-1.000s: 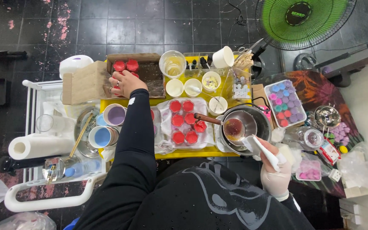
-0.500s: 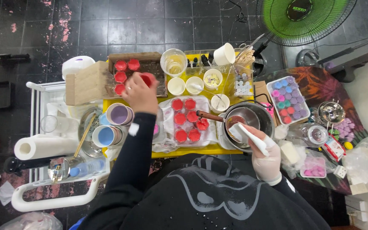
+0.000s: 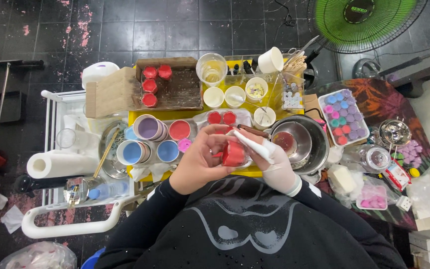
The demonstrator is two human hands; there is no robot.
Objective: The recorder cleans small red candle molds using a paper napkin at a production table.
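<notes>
Red cup (image 3: 233,154): gripped by left hand (image 3: 200,162), near centre, base hidden. Gloved right hand (image 3: 274,167) holds white tool (image 3: 250,143) at its rim. Clear tray of coloured pieces (image 3: 343,115), right.

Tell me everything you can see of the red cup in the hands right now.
The red cup is a small, opaque, glossy piece, plastic or silicone by its look. It is held above the yellow table's near edge, close to the chest. The bare left hand wraps its left side; the gloved right hand meets it from the right, holding a white tool at its rim. Its contents are hidden.
</notes>
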